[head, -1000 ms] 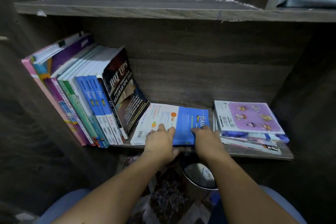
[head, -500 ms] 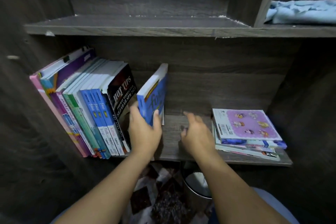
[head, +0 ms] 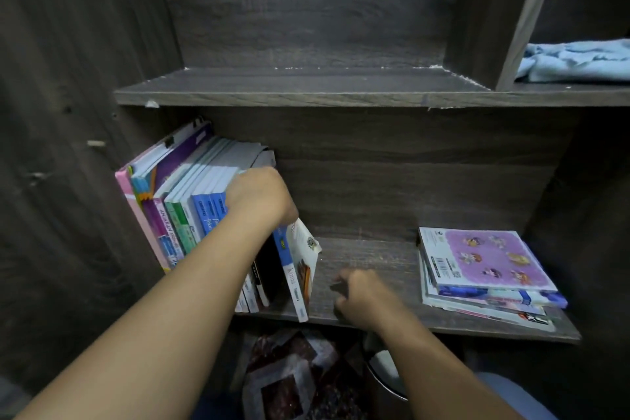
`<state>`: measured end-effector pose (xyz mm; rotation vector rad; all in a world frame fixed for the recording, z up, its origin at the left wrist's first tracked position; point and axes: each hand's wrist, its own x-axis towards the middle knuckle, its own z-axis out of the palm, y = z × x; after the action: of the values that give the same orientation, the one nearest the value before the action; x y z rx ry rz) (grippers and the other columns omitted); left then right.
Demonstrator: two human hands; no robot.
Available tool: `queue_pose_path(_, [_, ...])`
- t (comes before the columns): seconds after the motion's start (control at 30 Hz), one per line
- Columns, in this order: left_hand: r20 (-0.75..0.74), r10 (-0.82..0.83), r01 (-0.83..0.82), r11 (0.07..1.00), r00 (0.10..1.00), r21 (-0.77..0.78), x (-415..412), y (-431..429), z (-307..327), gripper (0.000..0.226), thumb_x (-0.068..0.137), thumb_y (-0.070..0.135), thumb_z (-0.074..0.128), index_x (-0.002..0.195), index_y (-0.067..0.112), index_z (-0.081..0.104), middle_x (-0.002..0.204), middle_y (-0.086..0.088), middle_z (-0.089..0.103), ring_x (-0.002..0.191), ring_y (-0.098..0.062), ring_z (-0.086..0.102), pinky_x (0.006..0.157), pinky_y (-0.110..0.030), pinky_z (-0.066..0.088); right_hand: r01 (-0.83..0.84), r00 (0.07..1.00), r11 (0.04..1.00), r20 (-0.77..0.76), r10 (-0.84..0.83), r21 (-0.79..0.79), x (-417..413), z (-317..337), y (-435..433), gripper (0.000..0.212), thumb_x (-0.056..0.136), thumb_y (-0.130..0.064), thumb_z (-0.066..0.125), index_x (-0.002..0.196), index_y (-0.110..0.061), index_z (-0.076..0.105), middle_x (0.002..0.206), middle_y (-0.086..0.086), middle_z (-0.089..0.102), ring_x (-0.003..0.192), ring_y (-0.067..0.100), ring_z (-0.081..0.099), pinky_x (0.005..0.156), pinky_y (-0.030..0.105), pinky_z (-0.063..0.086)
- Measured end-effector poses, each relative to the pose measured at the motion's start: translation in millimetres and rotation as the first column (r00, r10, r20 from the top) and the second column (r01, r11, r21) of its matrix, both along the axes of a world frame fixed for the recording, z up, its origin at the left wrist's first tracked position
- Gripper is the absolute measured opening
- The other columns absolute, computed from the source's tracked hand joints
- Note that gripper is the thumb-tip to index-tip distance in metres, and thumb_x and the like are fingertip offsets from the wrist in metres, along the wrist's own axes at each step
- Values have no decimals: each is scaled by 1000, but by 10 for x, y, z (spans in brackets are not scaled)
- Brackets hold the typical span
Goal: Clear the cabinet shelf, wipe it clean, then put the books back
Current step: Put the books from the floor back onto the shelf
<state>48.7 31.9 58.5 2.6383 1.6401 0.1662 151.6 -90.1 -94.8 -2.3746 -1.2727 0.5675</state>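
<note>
Since the frame 0.5 s ago the blue book [head: 289, 262] has gone from mid-air, tilted in the left grip [head: 259, 196], to standing at the right end of the book row [head: 184, 201]. Its spine faces me, its foot is on the shelf [head: 368, 259] near the front edge, and its top leans left under my wrist. The left grip has gone up and now sits on the top edges of the row. The right grip [head: 361, 297] has pulled back twd the shelf's front edge.

Left grip: back of hand twd cam, fingers hidden behind it. I cannot tell if it pinches the blue book or only presses on the tops.
Right grip: fingers loosely curled, nothing held, resting low on the bare shelf just right of the blue book.

Book row: leans left against the cabinet side. Pink and purple covers at far left, then green, then blue spines. A black book [head: 269, 269] is just left of the blue book.

Flat stack [head: 484, 262]: approx. four or five books at the right end of the same shelf, purple cartoon cover on top, well apart from the row.

Upper shelf [head: 306, 92]: a light blue cloth [head: 576, 60] lies crumpled in the compartment right of the divider.

Below the shelf: a patterned mat [head: 293, 382] on the floor.
</note>
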Motion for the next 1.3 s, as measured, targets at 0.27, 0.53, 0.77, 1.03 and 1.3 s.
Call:
queue_pose_path(0.27, [127, 112, -81, 970, 986, -228, 301, 43, -11, 92, 83, 10, 65, 149, 8, 1, 95, -13, 51, 105, -33, 58, 65, -35, 45, -17, 1000, 1000, -3, 17, -15, 8, -58, 64, 26, 85, -25, 60, 110, -23, 62, 115, 2, 62, 100, 20, 60, 88, 35, 52])
queue_pose_path(0.53, [137, -133, 136, 991, 982, -14, -39, -99, -210, 96, 83, -1, 54, 153, 37, -1, 99, -10, 55, 80, -25, 54, 54, -35, 44, -31, 999, 999, -21, 32, 17, -43, -48, 45, 28, 89, -21, 56, 117, -23, 62, 114, -1, 63, 101, 18, 61, 86, 29, 50])
queue_pose_path(0.77, [134, -184, 187, 982, 974, -11, -685, -94, -218, 80, 97, 21, 50, 151, 44, -3, 75, -2, 53, 62, -19, 51, 50, -34, 46, -55, 997, 993, -40, 59, 100, -257, -20, -76, 36, 87, -21, 59, 122, -28, 61, 118, -7, 67, 106, 10, 62, 94, 30, 51])
queue_pose_path(1.03, [34, -243, 242, 970, 969, 36, -1452, -254, 151, 66, 98, 36, 49, 148, 52, 8, 115, -2, 61, 89, -19, 57, 75, -32, 51, -112, 993, 955, 69, 96, 276, -468, 300, -100, 39, 94, -19, 54, 131, -29, 55, 128, 1, 55, 102, 16, 56, 83, 23, 43])
queue_pose_path(1.3, [-34, -228, 230, 971, 973, 67, -1702, -334, 500, 66, 98, 38, 51, 148, 53, 11, 121, -3, 57, 87, -18, 54, 68, -29, 45, -204, 977, 894, 142, 160, 399, -657, 1005, 455, 61, 95, -13, 49, 150, -28, 28, 149, 4, 38, 133, 23, 41, 107, 34, 37])
